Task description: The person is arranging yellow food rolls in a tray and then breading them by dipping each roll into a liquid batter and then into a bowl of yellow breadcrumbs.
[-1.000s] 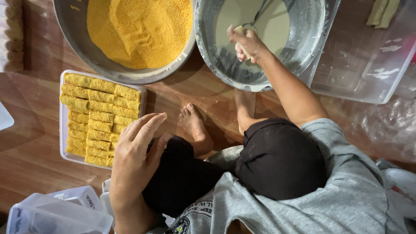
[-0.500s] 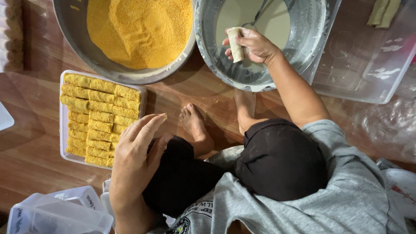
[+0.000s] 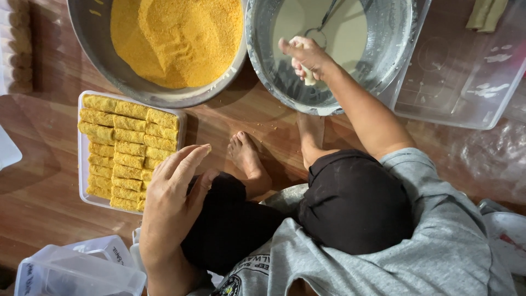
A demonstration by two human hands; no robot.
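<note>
Here, from largest to smallest:

1. The crumb bowl (image 3: 164, 49) and batter bowl (image 3: 350, 55) sit touching, so a dipped piece crosses straight over.
2. The tray of crumbed rolls (image 3: 126, 151) lies just below the crumbs.
3. The left hand (image 3: 172, 203) rests spread and empty on the knee, kept dry.
4. The right hand (image 3: 307, 57) pinches a pale roll (image 3: 308, 77) over the batter, letting it drip.

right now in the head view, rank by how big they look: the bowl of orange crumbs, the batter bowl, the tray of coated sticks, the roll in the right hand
1-2. crumb bowl and batter bowl: look alike and both are cut off by the frame, so not ranked.
3. tray of coated sticks.
4. roll in the right hand, clearly smallest.
</note>
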